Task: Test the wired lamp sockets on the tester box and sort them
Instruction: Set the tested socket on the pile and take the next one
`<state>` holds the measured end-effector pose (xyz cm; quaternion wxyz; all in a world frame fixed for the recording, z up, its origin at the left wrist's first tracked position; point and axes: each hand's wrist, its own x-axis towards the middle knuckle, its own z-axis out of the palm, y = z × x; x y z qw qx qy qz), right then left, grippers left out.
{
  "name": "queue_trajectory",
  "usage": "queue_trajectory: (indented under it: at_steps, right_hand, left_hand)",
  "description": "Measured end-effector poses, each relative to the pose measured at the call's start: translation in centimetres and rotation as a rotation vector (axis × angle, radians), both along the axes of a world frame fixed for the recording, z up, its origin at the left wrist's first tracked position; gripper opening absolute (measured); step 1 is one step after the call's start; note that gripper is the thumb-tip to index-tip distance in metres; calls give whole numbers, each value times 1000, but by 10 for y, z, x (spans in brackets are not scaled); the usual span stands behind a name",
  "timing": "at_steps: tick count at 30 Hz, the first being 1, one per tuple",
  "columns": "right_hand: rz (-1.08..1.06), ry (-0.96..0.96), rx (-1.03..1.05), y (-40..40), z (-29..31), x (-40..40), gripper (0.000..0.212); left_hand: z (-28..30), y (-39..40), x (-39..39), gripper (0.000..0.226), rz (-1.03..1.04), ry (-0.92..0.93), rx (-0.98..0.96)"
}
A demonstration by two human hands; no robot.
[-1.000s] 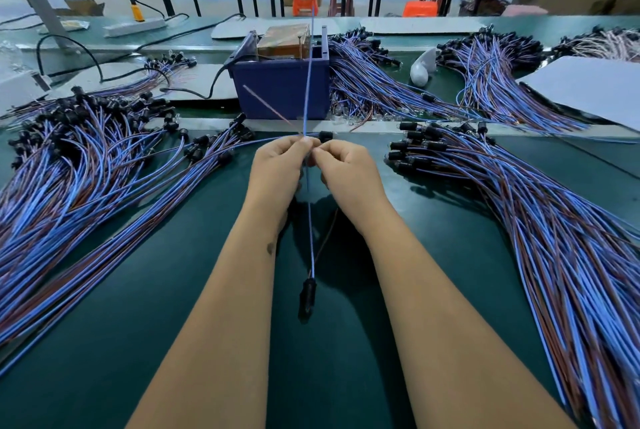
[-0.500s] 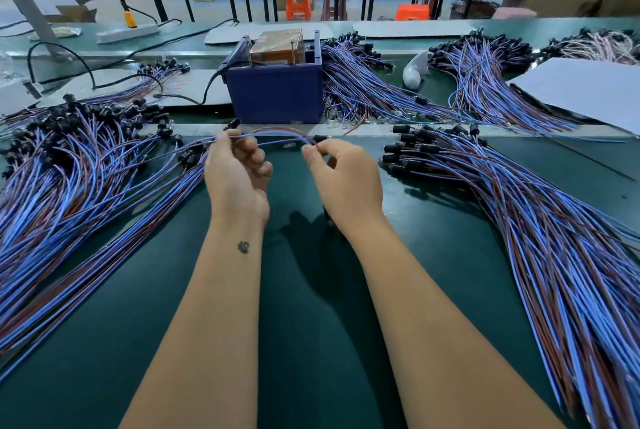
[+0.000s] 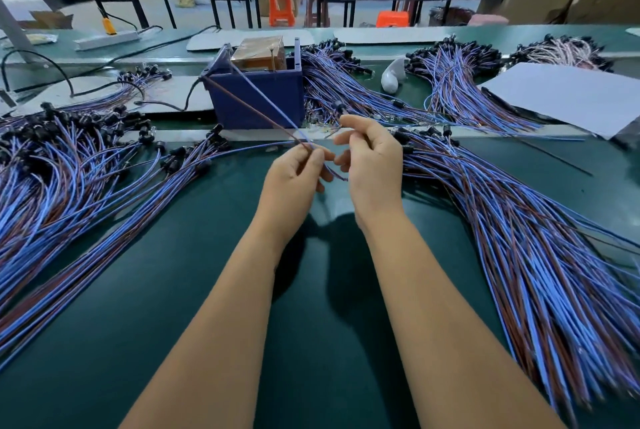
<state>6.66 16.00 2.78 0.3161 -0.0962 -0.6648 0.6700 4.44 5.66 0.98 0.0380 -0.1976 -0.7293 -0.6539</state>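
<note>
Half a second ago the wire pair arched low between the two hands; now its brown and blue leads point(image 3: 263, 106) run straight up and away from the left hand point(image 3: 294, 179) to the top left corner of the blue tester box point(image 3: 258, 99), at the upper middle of the frame. The left hand pinches both leads between thumb and fingers just where they part. The right hand point(image 3: 372, 165) has lifted beside it, thumb and forefinger nipped on something small with fine wire ends; blur hides what exactly, and the socket of this piece cannot be made out for certain.

The piece looks very light and limp: thin insulated wire that sags and springs back, so it needs holding close to the end being aimed. The bare tips are likely fragile and easy to bend, so pressing them on the contacts calls for a soft touch. The insulation seems smooth, so a firm pinch suits better than a loose one.

Heaps of wired sockets lie on the green counter point(image 3: 311, 342): one at the left point(image 3: 69, 169), one at the right point(image 3: 519, 238), more behind the box.
</note>
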Motion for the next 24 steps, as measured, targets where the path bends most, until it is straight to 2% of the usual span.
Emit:
queue_trajectory:
  at_steps: [5,10,13,16,19,22,24]
  right_hand:
    - [-54,-141,95,35,17,18,35]
    - [-31,-215,253,76,43,37,36]
    - [48,-313,392,99,56,46,36]
    - [113,-457,534,118,61,52,38]
    - [33,-568,699,129,57,51,45]
    - [-187,-729,1008,130,49,45,48]
    - [-277,-752,1103,121,45,40,42]
  left_hand:
    - [2,10,17,20,-201,81,-13]
    - [1,33,42,16,-308,273,-46]
    - [2,43,51,28,-402,492,-211]
    - [-1,47,53,35,-481,618,-382]
    - [-7,47,52,43,-511,604,-527]
    - [-11,43,45,40,-421,546,-572]
    - [-9,37,40,33,-322,517,-560]
